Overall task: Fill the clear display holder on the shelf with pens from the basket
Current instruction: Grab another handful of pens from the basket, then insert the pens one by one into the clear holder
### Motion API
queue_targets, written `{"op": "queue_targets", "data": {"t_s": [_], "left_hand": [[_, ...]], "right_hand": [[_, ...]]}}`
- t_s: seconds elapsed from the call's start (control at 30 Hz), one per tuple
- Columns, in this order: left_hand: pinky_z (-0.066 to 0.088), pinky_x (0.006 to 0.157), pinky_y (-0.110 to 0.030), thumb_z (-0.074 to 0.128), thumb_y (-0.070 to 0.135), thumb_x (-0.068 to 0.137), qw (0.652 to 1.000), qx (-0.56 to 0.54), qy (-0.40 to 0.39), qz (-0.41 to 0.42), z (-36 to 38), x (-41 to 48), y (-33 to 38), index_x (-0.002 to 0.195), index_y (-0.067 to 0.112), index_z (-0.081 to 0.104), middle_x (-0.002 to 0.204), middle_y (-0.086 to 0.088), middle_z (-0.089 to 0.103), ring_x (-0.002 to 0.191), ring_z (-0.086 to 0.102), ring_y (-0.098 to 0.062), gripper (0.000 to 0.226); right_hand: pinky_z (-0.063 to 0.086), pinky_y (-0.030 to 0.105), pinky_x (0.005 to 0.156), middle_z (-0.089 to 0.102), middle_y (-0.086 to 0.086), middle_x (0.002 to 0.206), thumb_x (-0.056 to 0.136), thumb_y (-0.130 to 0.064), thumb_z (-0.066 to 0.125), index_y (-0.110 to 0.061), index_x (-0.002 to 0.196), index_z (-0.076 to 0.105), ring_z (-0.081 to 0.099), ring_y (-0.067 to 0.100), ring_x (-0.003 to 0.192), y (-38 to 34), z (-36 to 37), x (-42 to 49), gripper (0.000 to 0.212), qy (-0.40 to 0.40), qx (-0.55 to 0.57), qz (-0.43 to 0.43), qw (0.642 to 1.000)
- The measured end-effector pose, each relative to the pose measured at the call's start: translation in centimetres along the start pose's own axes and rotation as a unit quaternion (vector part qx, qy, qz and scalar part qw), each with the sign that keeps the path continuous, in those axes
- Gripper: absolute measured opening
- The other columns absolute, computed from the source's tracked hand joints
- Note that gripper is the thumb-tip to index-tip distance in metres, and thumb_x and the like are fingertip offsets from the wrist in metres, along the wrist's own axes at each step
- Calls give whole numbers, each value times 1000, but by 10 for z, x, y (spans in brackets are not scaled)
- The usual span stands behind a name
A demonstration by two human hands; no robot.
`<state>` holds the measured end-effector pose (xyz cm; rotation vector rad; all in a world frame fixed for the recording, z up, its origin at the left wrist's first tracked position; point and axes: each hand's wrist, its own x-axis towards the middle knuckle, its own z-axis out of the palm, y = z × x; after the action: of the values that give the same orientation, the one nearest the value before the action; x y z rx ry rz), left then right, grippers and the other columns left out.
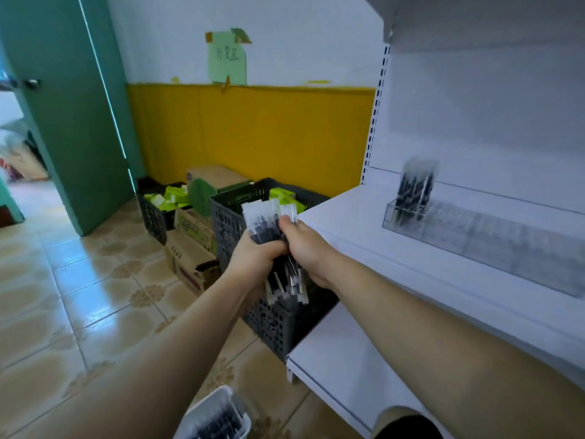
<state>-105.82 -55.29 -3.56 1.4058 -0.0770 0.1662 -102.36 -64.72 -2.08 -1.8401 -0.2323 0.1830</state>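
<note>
Pens (264, 228) over basket (272, 324), boxes (190, 248) alongside

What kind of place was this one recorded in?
Probably a small shop being stocked: white retail shelving with a clear display holder, plus a dark basket and cardboard boxes of goods on the tiled floor.

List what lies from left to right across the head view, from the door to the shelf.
Green door → dark crate of green packs → cardboard box → left hand → right hand, both gripping the bundle of pens → clear display holder on the white shelf.
</note>
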Motion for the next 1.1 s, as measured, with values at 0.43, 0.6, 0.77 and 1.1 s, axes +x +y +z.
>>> {"op": "queue_targets", "data": {"t_s": [0.43, 0.6, 0.77, 1.1], "left_hand": [[57, 84, -48, 52, -15, 82, 995, -55, -73, 36, 104, 26, 16, 96, 12, 69, 95, -11, 74, 90, 71, -26, 34], [57, 71, -39, 50, -16, 82, 991, -53, -111, 47, 135, 41, 13, 95, 3, 66, 86, -12, 72, 82, 71, -26, 29], [54, 59, -37, 46, -13, 85, 981, -90, -171, -13, 159, 58, 11, 102, 3, 64, 80, -13, 68, 71, 68, -27, 30], [58, 76, -49, 50, -13, 81, 982, -85, -167, -18, 182, 55, 12, 107, 4, 66, 95, -19, 72, 90, 70, -36, 36]], "right_hand": [[45, 47, 102, 62, 7, 120, 91, -45, 39, -14, 123, 59, 60, 20, 108, -16, -101, -24, 48, 130, -28, -14, 991], [46, 44, 98, 64, 10, 115, 92, -49, 39, -11, 115, 62, 60, 25, 104, -12, -135, -26, 50, 211, -94, -4, 973], [45, 42, 95, 64, 19, 113, 95, -42, 40, -1, 105, 61, 60, 31, 106, -7, -170, -24, 47, 232, -68, 17, 970], [40, 40, 106, 60, 4, 124, 98, -48, 34, -18, 126, 56, 56, 19, 114, -6, -187, -39, 47, 209, -69, 18, 975]]}}
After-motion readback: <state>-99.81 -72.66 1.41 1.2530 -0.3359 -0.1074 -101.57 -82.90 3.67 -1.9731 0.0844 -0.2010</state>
